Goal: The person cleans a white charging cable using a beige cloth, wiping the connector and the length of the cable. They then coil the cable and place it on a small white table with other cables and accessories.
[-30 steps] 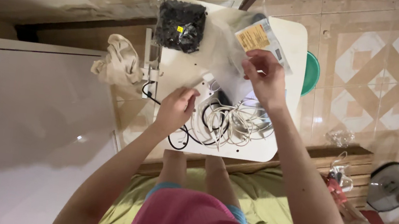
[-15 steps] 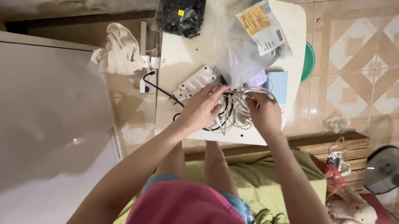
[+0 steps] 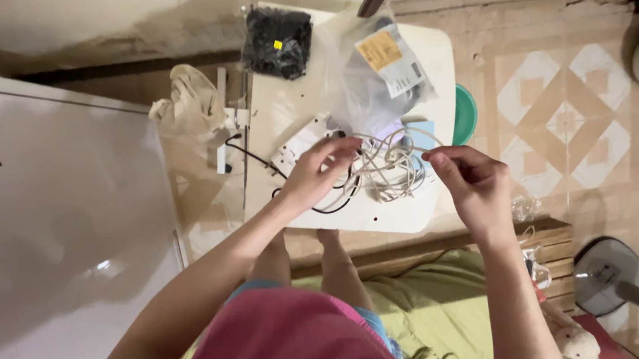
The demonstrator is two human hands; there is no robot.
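- Since 0.5 s ago: hands moved apart, a strand of white cable (image 3: pixel 387 164) now stretched between them.
- Left hand (image 3: pixel 320 173) and right hand (image 3: pixel 473 183) both pinch it, fingers closed.
- Cable: tangled pale bundle, frame centre, on the white tabletop (image 3: pixel 364 214).

home bedroom | green bedsheet (image 3: pixel 445 319) | tiled floor (image 3: pixel 591 116) | standing fan (image 3: pixel 611 280)

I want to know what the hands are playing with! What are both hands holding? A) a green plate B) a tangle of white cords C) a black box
B: the left hand and the right hand each pinch a strand of the white cords above the white table.
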